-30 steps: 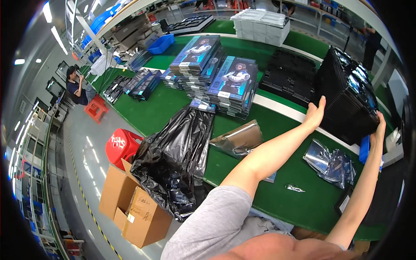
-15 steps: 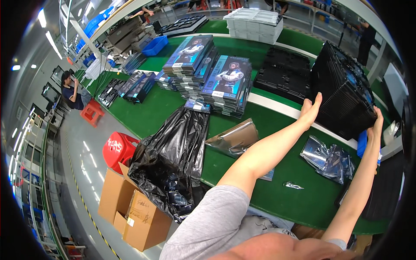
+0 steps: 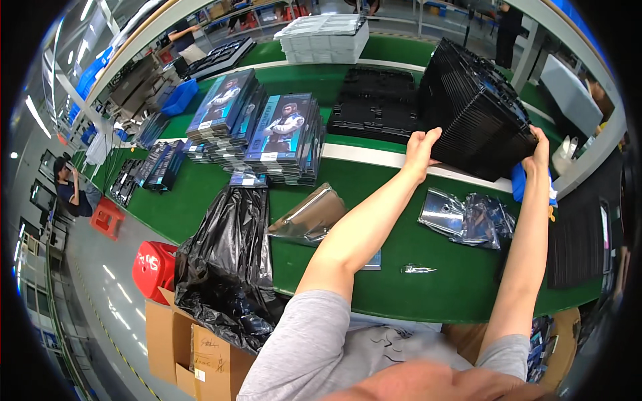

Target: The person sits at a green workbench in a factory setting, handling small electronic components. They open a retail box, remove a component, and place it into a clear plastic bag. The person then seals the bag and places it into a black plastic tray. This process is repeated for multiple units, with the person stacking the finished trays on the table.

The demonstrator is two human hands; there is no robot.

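A tall stack of thin black plastic trays [image 3: 468,107] stands tilted toward the right end of the green work table. My left hand [image 3: 421,152] holds its near left lower corner, the thumb pointing up. At the near right side, my right hand [image 3: 537,150] has its fingers wrapped round the edge of the stack. The undersides of both grips are hidden. Lower black trays [image 3: 374,103] lie just left of the stack. Clear bags with dark contents [image 3: 468,217] lie on the table between my forearms, and a small clear-wrapped item [image 3: 418,269] is nearer me.
Piled printed boxes [image 3: 281,134] stand left of centre. A black plastic bag [image 3: 231,234] drapes over the table's near edge above a cardboard box [image 3: 214,361]. White trays [image 3: 321,40] are at the back. A blue bin [image 3: 528,182] and a metal post [image 3: 595,160] are at right.
The whole view has swung, so the table and its things appear farther left. Both hands keep their hold on the tray stack, which shows little movement against the table.
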